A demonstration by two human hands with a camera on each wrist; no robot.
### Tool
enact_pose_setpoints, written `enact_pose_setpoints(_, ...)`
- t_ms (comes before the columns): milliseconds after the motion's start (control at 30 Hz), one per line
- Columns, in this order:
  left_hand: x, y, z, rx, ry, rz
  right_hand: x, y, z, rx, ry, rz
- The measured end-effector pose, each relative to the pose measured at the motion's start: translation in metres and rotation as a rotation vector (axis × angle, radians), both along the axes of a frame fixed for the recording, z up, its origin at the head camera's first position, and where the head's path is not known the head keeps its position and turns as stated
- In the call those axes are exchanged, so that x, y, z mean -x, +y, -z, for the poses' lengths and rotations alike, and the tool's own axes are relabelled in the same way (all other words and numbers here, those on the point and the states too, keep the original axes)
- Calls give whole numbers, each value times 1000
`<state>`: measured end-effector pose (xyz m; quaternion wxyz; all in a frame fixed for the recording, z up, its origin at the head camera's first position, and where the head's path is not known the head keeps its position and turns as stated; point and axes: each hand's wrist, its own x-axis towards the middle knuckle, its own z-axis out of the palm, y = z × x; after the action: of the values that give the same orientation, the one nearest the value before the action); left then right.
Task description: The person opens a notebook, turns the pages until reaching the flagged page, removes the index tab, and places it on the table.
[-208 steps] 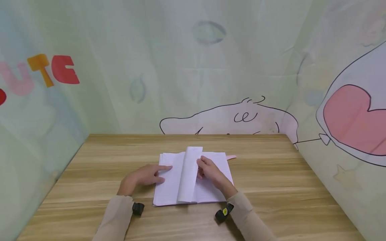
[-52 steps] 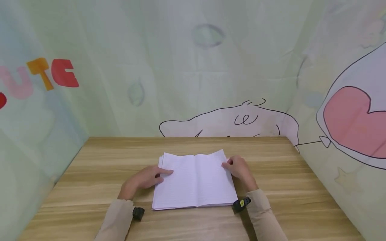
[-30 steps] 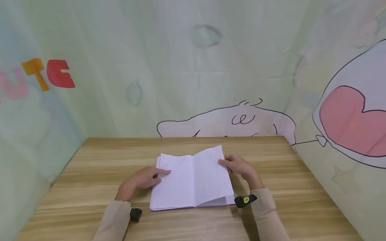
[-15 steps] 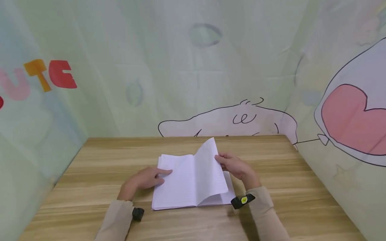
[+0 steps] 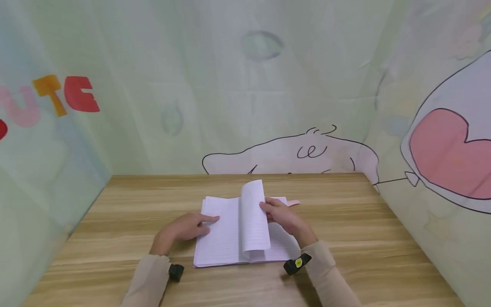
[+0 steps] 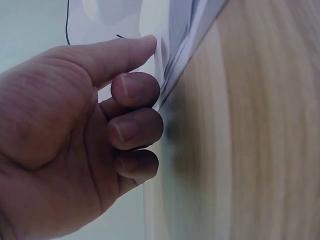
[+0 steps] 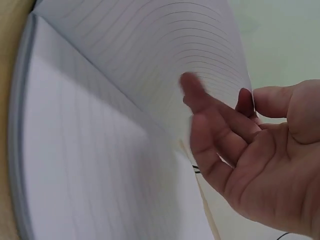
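Note:
A notebook with lined white pages (image 5: 216, 243) lies spread on the wooden table. My left hand (image 5: 187, 226) rests at its left edge, the straight index finger on the left page. In the left wrist view the other fingers (image 6: 135, 127) curl beside the notebook's edge. My right hand (image 5: 283, 214) pinches the outer edge of a raised page (image 5: 254, 221) between thumb and fingers. That page bows up from the middle fold and leans left. In the right wrist view the lined underside of the page (image 7: 165, 45) shows above the right-hand pages (image 7: 95, 150).
A pink tab (image 5: 293, 203) sticks out at the notebook's upper right. The wooden table (image 5: 356, 238) reaches back to a pale green printed curtain (image 5: 215, 89). Each wrist bears a black strap (image 5: 176, 272).
The right hand has carried the page up from the right side and leftward past the fold, uncovering the pages beneath and the pink tab. The left hand has stayed nearly still.

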<state>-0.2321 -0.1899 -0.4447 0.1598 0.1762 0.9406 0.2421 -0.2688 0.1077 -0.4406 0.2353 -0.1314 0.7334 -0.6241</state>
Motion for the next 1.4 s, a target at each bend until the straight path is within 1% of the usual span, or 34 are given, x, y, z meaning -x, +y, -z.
enact_pose_setpoints(33, 0, 0, 0, 3, 5, 10, -1, -3, 1, -15, 2, 7)
enact_pose_setpoints(167, 2, 1, 1, -3, 7, 10, -4, -15, 5, -76, 35, 27)
enact_pose_setpoints(300, 4, 1, 2, -14, 15, 6, -8, -27, 11, -110, 82, 40)
enact_pose_setpoints(467, 6, 1, 2, -29, 48, -2, -14, -41, 19, -104, 82, 42)
enact_pose_setpoints(567, 8, 2, 1, -47, 69, -11, -17, -47, 21, -88, 85, 27)
enact_pose_setpoints(667, 9, 4, 1, -90, 79, 18, -21, -52, 23, -74, 92, -9)
enact_pose_setpoints(733, 9, 4, 1, -124, 78, 43, -26, -55, 18, -71, 96, -33)
enact_pose_setpoints(800, 9, 6, 2, -151, 71, 62, -26, -57, 21, -72, 110, -42)
enact_pose_setpoints(900, 8, 9, 2, -172, 61, 68, -27, -58, 25, -93, 126, -42)
enact_pose_setpoints(967, 8, 13, 1, -176, 68, 62, -24, -57, 32, -116, 145, -42)
enact_pose_setpoints(1067, 7, 17, 1, -180, 119, 74, -26, -58, 32, -159, 175, -48)
enact_pose_setpoints(1133, 7, 19, 1, -180, 169, 97, -28, -59, 31, -198, 207, -55)
enact_pose_setpoints(1200, 7, 20, 1, -177, 207, 135, -29, -60, 30, -234, 246, -69)
enact_pose_setpoints(1300, 8, 20, 2, -178, 219, 176, -30, -58, 29, -286, 303, -112)
enact_pose_setpoints(1400, 8, 19, 3, -175, 218, 184, -29, -56, 28, -312, 327, -158)
